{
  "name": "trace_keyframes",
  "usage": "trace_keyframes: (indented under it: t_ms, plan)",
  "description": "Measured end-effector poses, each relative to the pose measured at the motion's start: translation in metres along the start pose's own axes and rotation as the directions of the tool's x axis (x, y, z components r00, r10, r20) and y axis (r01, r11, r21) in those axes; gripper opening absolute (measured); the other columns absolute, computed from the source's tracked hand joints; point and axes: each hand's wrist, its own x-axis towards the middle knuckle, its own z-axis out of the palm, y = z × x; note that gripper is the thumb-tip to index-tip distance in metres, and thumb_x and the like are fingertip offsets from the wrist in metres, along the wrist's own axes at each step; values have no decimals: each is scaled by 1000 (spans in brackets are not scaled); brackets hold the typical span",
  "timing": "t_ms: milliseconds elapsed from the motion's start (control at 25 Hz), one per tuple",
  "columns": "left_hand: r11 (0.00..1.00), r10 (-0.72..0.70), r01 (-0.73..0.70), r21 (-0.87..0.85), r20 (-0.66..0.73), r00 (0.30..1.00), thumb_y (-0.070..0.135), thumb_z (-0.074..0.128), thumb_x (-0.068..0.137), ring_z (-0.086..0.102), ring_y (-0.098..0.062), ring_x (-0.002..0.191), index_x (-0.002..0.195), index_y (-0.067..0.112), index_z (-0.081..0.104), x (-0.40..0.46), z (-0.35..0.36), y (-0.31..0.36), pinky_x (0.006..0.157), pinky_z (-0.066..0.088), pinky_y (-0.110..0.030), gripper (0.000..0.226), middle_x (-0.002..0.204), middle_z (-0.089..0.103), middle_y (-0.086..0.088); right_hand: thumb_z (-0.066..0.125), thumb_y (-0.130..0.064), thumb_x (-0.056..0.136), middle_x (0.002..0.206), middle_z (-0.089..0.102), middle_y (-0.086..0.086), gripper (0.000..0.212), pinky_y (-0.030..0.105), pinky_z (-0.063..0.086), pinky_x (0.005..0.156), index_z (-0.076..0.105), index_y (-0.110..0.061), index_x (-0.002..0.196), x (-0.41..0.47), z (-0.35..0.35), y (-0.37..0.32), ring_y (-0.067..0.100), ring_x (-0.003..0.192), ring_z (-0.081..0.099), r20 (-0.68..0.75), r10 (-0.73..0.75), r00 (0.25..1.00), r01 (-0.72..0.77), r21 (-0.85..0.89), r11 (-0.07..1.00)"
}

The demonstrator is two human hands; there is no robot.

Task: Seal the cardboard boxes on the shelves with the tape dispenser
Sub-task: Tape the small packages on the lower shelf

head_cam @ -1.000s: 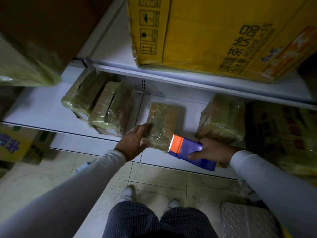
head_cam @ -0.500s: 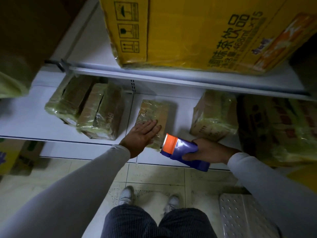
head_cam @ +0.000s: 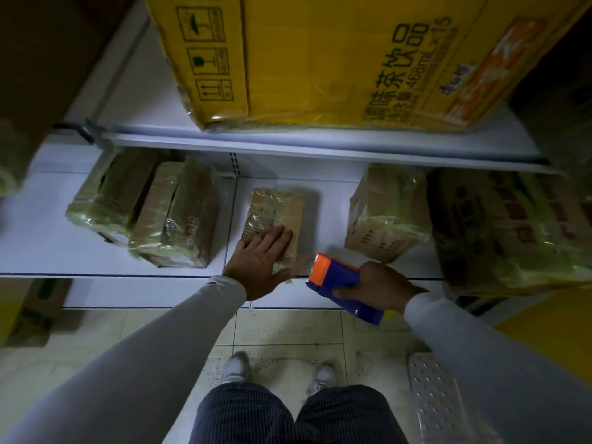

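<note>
Step in hand: smoothing tape. The left hand (head_cam: 259, 264), fingers flat, presses the small tape-wrapped brown cardboard box (head_cam: 278, 216) near the white shelf (head_cam: 105, 264) front edge. The right hand (head_cam: 381, 288) grips the blue-and-orange tape dispenser (head_cam: 336, 280), just beside the box. Next, likely another strip or another box.

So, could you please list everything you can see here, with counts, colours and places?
small box: one, brown, film-wrapped, lower shelf centre
wrapped boxes: two, brown, lower shelf left
wrapped box: one, tan, lower shelf right
large wrapped carton: one, dark, far right
yellow carton: one, upper shelf
shelves: white
tape dispenser: one, blue and orange
perforated step: one, pale, on the floor
left hand: flat on small box
right hand: grips tape dispenser
</note>
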Motion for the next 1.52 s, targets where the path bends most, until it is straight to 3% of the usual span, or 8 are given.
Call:
trace_keyframes:
  t_ms: [120, 240, 400, 640, 800, 1040, 1360, 1520]
  plan:
    - [1000, 10, -9, 29, -22, 1000, 62, 31, 93, 26, -23, 141, 151, 24, 15, 2, 2, 4, 113, 18, -41, 71, 158, 20, 0, 63, -64, 79, 89, 67, 2, 43, 29, 48, 65, 58, -22, 87, 12, 15, -26, 19, 79, 64, -40, 24, 999, -26, -54, 998]
    - [1000, 23, -23, 15, -8, 1000, 60, 30, 93, 25, -23, 142, 151, 25, 15, 1, -2, 1, 115, 15, -40, 70, 158, 18, 0, 60, -62, 81, 108, 67, 4, 52, 33, 51, 81, 58, -22, 113, 14, 25, -34, 25, 99, 65, -83, 40, 996, -61, -268, 961]
    - [994, -113, 113, -1, -45, 993, 73, 40, 81, 38, -24, 131, 148, 22, 22, 6, -5, 18, 109, 25, -42, 86, 151, 32, 0, 63, -60, 80, 71, 58, -7, 38, 23, 38, 55, 46, -26, 72, -2, 31, -13, 13, 68, 59, -120, 57, 991, -69, -91, 993]
    - [933, -325, 349, 85, -217, 921, 49, 64, 65, 47, -27, 103, 136, 16, 34, 26, 7, 56, 93, 37, -47, 84, 122, 49, -5, 63, -67, 75, 62, 59, -9, 40, 22, 39, 54, 54, -28, 69, -19, 27, 9, 7, 59, 59, -178, 15, 984, -1, 83, 997]
    - [950, -291, 304, 78, -140, 946, 61, 62, 70, 44, -28, 115, 143, 18, 25, 23, 4, 48, 101, 34, -48, 92, 134, 41, -5, 65, -65, 79, 63, 58, -10, 40, 23, 43, 57, 53, -28, 68, -29, 24, 16, 9, 61, 60, -150, 12, 989, 2, 90, 996]
    - [997, 33, -23, 80, -122, 992, 57, 61, 81, 22, -29, 143, 148, 22, 30, -4, -9, 8, 115, 13, -51, 82, 156, 25, -7, 66, -67, 75, 76, 71, -2, 48, 32, 56, 67, 68, -20, 85, -31, 16, 8, 15, 70, 68, -162, -25, 987, 47, 136, 990]
    - [979, -154, 155, -133, 17, 988, 40, 52, 92, -1, -21, 147, 151, 27, 13, 36, -12, 34, 115, 0, -42, 72, 160, 2, -1, 70, -63, 77, 66, 65, -8, 40, 23, 40, 52, 61, -25, 72, -43, 5, 15, 8, 61, 63, -208, -8, 978, 36, 133, 990]
    - [970, -144, 111, -216, -142, 979, 41, 52, 91, 10, -21, 146, 148, 20, 25, 16, -38, 23, 116, 2, -45, 67, 159, 15, -4, 71, -65, 75, 68, 67, -6, 42, 25, 40, 53, 64, -24, 72, -53, 2, 7, 10, 62, 64, -239, 45, 970, -7, 155, 988]
